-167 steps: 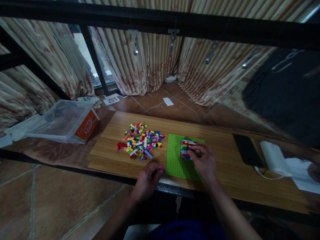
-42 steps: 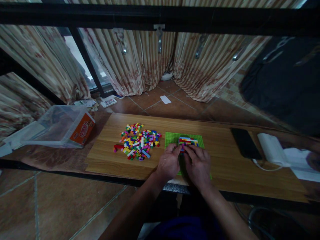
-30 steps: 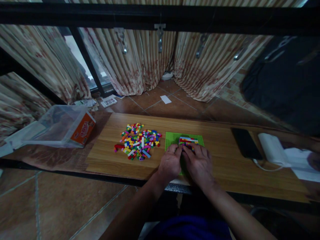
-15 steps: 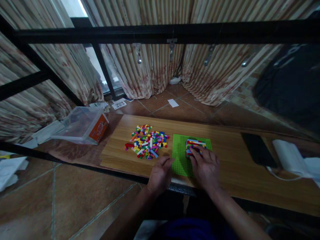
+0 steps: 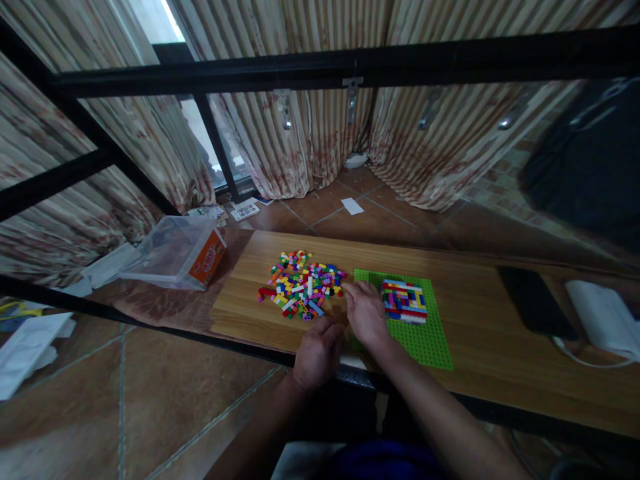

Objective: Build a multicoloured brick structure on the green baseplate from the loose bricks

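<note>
On the wooden board, a green baseplate (image 5: 433,347) carries a flat block of rows of colored toy bricks (image 5: 404,301). My right hand (image 5: 367,312) has its fingers stretched toward the right edge of a loose pile of toy bricks (image 5: 305,283), over the baseplate's left side. Nothing shows between those fingers. Close by at the board's front edge, my left hand (image 5: 319,352) is closed with curled fingers, and whatever it may hold is hidden. A red curved piece (image 5: 267,293) lies at the pile's left side.
A clear plastic box (image 5: 175,253) with an orange label stands left of the wooden board (image 5: 240,313). To the right lie a black phone (image 5: 535,303) and a white device (image 5: 603,317) with a cable. A black metal bar (image 5: 320,67) crosses in front of the curtains.
My right hand has left the brick block and moved left toward the loose pile. Earlier both hands pressed at the block's front; my left hand has since drawn back toward the board's edge.
</note>
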Available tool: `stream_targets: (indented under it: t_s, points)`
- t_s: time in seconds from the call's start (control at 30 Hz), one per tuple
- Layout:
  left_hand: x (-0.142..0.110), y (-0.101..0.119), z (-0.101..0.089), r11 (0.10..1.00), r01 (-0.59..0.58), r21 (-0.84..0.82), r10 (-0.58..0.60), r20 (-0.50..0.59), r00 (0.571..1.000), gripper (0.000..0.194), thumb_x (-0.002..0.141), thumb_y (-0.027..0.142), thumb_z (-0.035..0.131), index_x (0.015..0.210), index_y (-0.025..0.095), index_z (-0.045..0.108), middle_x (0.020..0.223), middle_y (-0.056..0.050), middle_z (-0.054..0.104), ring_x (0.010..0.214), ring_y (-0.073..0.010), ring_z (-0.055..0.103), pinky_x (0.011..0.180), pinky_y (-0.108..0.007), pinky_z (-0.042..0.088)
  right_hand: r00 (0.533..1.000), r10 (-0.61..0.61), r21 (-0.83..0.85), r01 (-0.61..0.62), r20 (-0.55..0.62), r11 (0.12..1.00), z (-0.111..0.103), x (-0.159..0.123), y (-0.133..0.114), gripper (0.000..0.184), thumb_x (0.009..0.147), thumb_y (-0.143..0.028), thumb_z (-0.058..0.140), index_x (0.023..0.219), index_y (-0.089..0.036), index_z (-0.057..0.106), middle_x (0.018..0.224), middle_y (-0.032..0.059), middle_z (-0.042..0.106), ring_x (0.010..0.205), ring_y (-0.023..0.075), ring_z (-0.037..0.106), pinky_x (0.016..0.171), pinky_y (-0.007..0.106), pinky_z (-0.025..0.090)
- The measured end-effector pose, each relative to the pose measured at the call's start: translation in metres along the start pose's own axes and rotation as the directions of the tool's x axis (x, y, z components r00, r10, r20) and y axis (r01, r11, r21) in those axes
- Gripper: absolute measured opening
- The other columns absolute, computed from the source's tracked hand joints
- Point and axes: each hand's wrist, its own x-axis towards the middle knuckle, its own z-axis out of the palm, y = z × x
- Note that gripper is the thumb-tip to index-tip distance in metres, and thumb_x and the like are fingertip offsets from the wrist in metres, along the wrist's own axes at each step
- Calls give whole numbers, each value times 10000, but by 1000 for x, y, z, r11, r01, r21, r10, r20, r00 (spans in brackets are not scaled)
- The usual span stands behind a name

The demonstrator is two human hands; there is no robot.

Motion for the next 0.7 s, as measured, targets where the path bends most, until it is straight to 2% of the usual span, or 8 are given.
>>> stream_targets:
  t_s: [0.17, 0.4, 0.57, 0.7]
  points:
    - [0, 1, 0, 1000, -1, -3, 1, 13, 1000, 209, 882, 105, 500, 1022, 182, 635, 994, -78, 641, 919, -189, 600, 810, -304, 538, 998, 33, 37, -35, 45, 999, 12, 17, 6, 257, 907, -160, 469, 975, -214, 711, 960, 79, 649, 942, 223, 545, 852, 339, 428]
    - [0, 1, 1, 1000, 11, 20, -11, 28, 1000, 191, 885, 115, 494, 995, 183, 634, 983, -79, 634, 920, -193, 598, 819, -311, 533, 999, 22, 25, -23, 33, 999, 19, 16, 5, 190, 904, -177, 505, 886, -217, 690, 938, 64, 640, 945, 219, 542, 861, 337, 430]
    - [2, 2, 0, 999, 3, 37, -4, 5, 1000, 181, 884, 120, 502, 988, 190, 633, 973, -72, 632, 902, -188, 600, 799, -303, 537, 1000, 1, 50, -1, 4, 999, 5, 7, -4, 169, 919, -179, 503, 886, -210, 665, 942, 56, 645, 935, 214, 543, 833, 330, 441]
    - [2, 2, 1, 998, -1, 55, 0, 3, 1000, 187, 886, 122, 503, 1005, 192, 629, 975, -70, 629, 924, -190, 598, 819, -307, 537, 997, -54, 88, 59, -60, 994, -15, -13, -6, 187, 944, -215, 486, 882, -219, 662, 953, 51, 650, 934, 215, 550, 839, 342, 450]
